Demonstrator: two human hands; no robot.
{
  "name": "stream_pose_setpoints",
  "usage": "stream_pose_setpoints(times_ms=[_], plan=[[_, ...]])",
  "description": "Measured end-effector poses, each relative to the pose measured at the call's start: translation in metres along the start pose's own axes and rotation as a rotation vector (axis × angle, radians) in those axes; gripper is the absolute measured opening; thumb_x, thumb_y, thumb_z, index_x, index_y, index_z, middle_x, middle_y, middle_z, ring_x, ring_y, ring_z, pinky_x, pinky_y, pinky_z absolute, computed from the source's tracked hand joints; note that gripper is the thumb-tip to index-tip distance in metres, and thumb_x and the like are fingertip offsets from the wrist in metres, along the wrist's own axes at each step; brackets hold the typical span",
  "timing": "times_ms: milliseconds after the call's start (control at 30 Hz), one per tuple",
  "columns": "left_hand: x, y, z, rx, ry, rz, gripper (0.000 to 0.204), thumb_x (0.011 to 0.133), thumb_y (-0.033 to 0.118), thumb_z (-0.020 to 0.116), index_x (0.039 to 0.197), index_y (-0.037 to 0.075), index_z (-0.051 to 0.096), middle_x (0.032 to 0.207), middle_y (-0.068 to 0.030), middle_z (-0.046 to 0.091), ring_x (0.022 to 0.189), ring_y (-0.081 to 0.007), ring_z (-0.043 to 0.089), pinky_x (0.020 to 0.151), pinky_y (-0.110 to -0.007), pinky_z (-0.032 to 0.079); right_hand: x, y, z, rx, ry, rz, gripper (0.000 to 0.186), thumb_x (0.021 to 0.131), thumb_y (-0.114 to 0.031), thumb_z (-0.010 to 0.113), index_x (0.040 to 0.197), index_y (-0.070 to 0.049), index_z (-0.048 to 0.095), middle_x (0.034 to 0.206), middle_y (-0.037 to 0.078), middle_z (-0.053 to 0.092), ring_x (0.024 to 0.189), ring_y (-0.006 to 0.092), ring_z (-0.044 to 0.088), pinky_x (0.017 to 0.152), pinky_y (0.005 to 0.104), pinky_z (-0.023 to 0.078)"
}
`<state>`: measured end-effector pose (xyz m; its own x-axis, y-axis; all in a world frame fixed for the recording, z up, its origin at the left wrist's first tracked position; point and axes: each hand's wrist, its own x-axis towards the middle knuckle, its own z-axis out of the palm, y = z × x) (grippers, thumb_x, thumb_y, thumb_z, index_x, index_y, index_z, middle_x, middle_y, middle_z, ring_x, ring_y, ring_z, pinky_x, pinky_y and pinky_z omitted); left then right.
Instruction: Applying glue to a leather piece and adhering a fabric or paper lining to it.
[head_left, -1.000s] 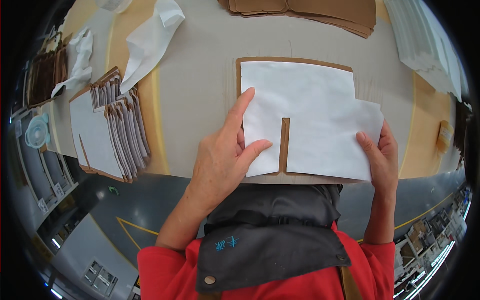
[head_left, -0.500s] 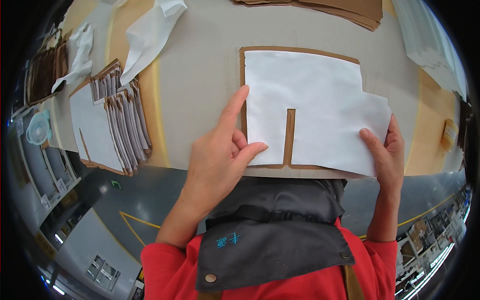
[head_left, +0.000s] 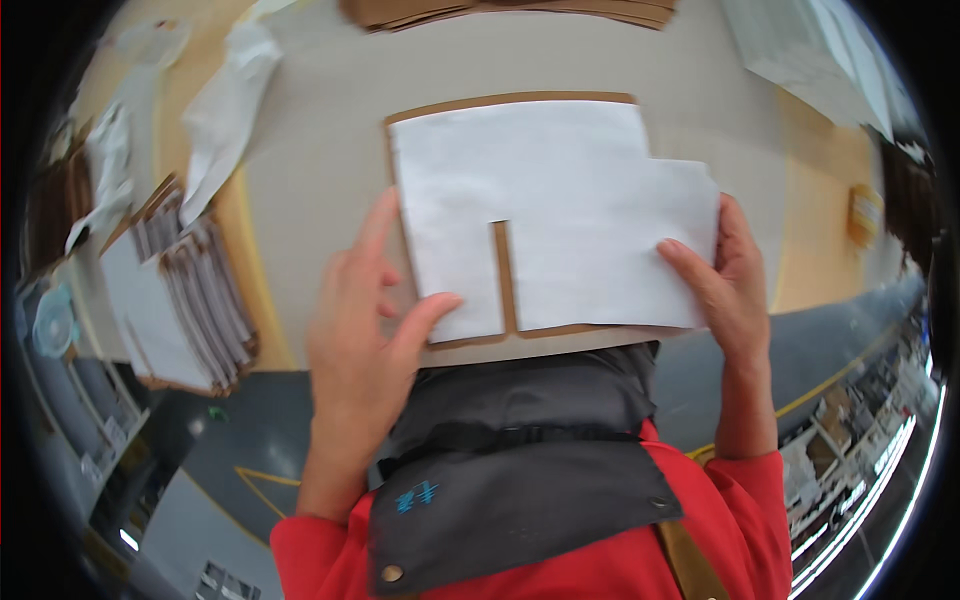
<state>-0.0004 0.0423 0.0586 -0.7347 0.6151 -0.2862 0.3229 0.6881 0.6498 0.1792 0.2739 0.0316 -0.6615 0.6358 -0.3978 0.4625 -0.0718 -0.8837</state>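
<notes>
A flat white sheet (head_left: 570,200) lies over a brown backing piece (head_left: 505,275), whose border shows along the top, left and lower edges. A narrow slot in the white sheet bares brown, and the upper right corner is stepped. My left hand (head_left: 360,320) is at the left edge, its index finger stretched along the border and its thumb resting on the sheet; the fingers are apart and slightly blurred. Pinched in my right hand (head_left: 730,275) is the sheet's right end, thumb on top and fingers behind the edge.
Left on the table (head_left: 320,180) stands a pile of similar white and brown pieces (head_left: 190,300), with crumpled white material (head_left: 225,115) behind it. Brown sheets (head_left: 510,12) are stacked at the far edge. White sheets (head_left: 800,55) lie far right, near a yellowish roll (head_left: 865,215).
The whole view has shifted, so the table and most things on it appear farther left. Both hands keep nearly the same places on the white sheet.
</notes>
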Motion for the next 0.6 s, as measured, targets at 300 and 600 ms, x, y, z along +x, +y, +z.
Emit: stream_pose_setpoints(times_ms=[300, 600], plan=[[0.024, 0.029, 0.055, 0.074, -0.173, 0.787, 0.044, 0.077, -0.008, 0.061, 0.119, 0.002, 0.067, 0.113, -0.0109, 0.061, 0.107, -0.0297, 0.058, 0.093, -0.04, 0.047, -0.019, 0.009, -0.015, -0.024, 0.078, 0.095, 0.04, 0.091, -0.011, 0.072, 0.126, -0.001, 0.055, 0.082, -0.005, 0.059, 0.059, -0.0019, 0.039, 0.055, 0.0165, 0.032], [0.026, 0.035, 0.072, 0.198, -0.227, 0.873, 0.042, 0.072, 0.003, 0.064, 0.114, 0.008, 0.07, 0.115, -0.0103, 0.056, 0.113, -0.0293, 0.057, 0.095, -0.039, 0.048, -0.021, 0.014, -0.021, -0.173, 0.098, 0.108, 0.044, 0.085, -0.008, 0.077, 0.124, -0.004, 0.056, 0.081, -0.005, 0.055, 0.06, -0.0004, 0.041, 0.056, 0.0165, 0.036]])
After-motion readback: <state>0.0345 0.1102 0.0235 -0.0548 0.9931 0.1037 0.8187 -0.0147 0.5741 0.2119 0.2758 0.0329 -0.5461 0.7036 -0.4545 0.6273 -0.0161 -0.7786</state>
